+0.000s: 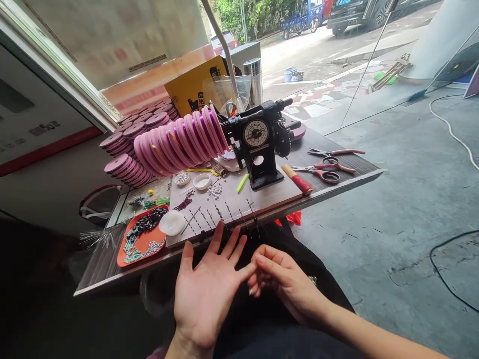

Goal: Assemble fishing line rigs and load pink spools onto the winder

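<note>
My left hand [207, 284] is turned palm up with its fingers spread, just in front of the table edge. My right hand [282, 276] is closed, its thumb and forefinger pinched at the tip of my left little finger. Whether anything thin lies between them I cannot tell. Beyond my left fingertips, a row of dark beaded strands [215, 214] lies on a pale board [232, 192]. A round white lid-like disc [172, 223] sits left of them, beside an orange tray [123, 252] of black, teal and silver small pieces.
A black winding machine [265, 159] with a dial carries a row of pink spools [183, 142]. More pink spools [125, 169] are stacked behind. Scissors [324, 169], pliers [337, 151], a red thread spool [299, 182] and a green marker-like stick [242, 183] lie around. White bead dishes [202, 181] stand left.
</note>
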{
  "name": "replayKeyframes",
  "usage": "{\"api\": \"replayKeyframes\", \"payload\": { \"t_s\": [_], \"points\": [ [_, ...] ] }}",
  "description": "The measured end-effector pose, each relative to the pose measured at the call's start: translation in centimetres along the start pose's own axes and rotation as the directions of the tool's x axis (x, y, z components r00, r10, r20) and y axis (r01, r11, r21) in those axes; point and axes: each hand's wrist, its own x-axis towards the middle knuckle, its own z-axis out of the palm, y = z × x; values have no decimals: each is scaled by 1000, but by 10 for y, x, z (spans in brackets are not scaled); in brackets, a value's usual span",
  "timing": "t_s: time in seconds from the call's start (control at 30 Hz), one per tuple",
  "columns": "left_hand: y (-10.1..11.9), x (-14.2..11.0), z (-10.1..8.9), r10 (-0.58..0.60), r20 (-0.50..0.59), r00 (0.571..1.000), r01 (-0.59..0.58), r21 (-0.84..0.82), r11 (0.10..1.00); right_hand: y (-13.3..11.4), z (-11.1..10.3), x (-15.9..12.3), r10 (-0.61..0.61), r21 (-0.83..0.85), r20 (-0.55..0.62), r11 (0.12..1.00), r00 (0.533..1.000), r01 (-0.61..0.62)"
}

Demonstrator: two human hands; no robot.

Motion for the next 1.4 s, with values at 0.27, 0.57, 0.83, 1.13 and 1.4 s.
{"api": "replayKeyframes", "payload": {
  "t_s": [0.27, 0.57, 0.83, 1.13, 1.4],
  "points": [
    [0, 2, 3, -10, -56, 998, 9, -4, 1000, 0, 2, -1, 14, 25, -36, 1000, 999, -13],
    [1, -3, 4, -35, 8, 999, 35, 11, 999, 7, 1, 2, 94, 145, -14, 985, 996, -91],
    [1, -5, 5, -30, 38, 999, 29, 15, 999, 9, 1, 2, 120, 217, 53, 968, 991, -128],
    [1, -5, 4, -24, 50, 998, 23, 21, 1000, 7, 2, 2, 33, 124, 40, 992, 999, -38],
    [8, 0, -9, 26, 323, 946, -45, 53, 998, 9, -8, 16, -167, -226, 218, 950, 962, 216]
  ]
}}
